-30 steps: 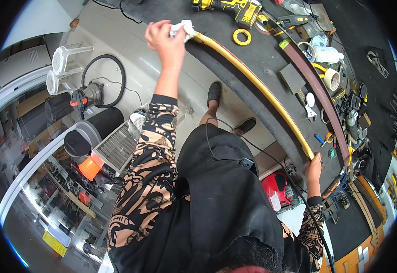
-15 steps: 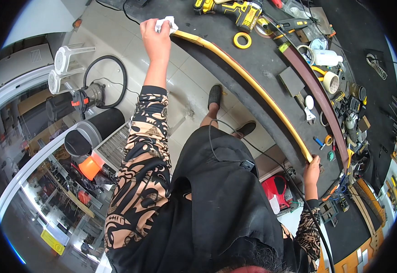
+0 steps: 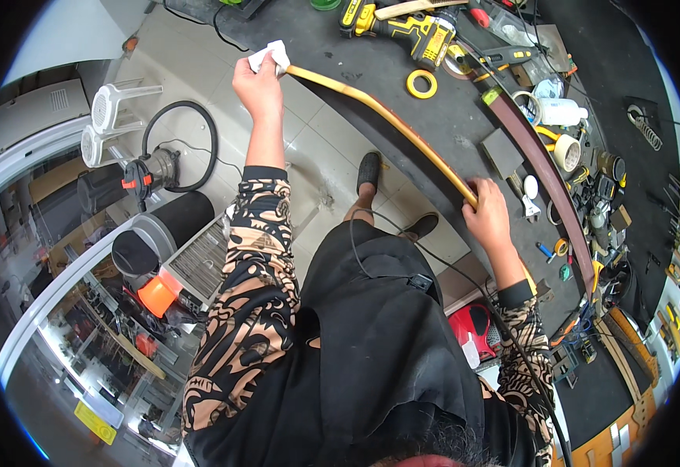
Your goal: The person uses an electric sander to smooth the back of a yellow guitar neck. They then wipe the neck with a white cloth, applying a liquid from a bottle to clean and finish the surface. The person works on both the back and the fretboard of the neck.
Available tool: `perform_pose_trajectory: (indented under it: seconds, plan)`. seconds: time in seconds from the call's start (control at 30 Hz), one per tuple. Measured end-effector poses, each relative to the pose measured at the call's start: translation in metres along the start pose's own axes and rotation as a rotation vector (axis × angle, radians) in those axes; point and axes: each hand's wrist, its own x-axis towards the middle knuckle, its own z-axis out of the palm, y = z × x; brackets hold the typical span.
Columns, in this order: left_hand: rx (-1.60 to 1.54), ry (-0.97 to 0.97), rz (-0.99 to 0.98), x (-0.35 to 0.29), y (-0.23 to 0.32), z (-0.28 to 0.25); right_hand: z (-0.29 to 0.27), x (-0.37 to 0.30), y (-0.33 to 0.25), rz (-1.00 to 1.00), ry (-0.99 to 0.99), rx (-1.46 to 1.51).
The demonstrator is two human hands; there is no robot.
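Head view, the only one: in the upper left of the frame, a pale tiled floor [image 3: 309, 140], with white stools [image 3: 106, 105] and a vacuum cleaner [image 3: 151, 173]; from the top edge down the right side, a dark workbench [image 3: 316, 39]. Along its near edge, slanting from upper left of centre toward the right — a long wooden strip [image 3: 390, 117], yellowish and narrow. Laid at that edge, probably, for easy reach from the standing side.

In the upper left, the left hand [image 3: 260, 93], closed, with a white cloth [image 3: 272, 56] pinched between thumb and fingers at the strip's upper-left end; bunched small, likely to suit so slim a piece. Right of centre, the right hand [image 3: 489, 214], half-closed, fingers curled over the strip and seemingly with hold of it, perhaps to steady it; thumb hidden, so cannot tell how tightly. Past the right forearm [image 3: 509, 265], a little more of the strip.

Farther across the bench, a power drill [image 3: 425, 39], yellow tape roll [image 3: 421, 84], grey block [image 3: 503, 152] and red-brown bar [image 3: 546, 171] — all apart from the strip, perhaps set back to give the arms room.
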Motion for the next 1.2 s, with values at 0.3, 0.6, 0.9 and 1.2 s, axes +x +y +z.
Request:
perform_pose_trajectory:
  seconds: [0.3,0.6,0.9,1.2]
  plan:
    - [-0.285,-0.278,-0.181,-0.012,0.010,0.013,0.036,-0.022,-0.001,0.005,0.263,-0.115]
    - [0.546,-0.265,0.502,-0.030,-0.002,0.018,0.031,-0.014,-0.017,0.019,0.206,-0.126]
    - [0.602,-0.460,0.750,-0.055,-0.014,0.000,0.037,0.041,-0.050,-0.208,0.222,-0.056]
    - [0.784,-0.680,0.867,-0.015,-0.020,-0.007,0.047,0.041,-0.044,-0.166,0.223,-0.147]
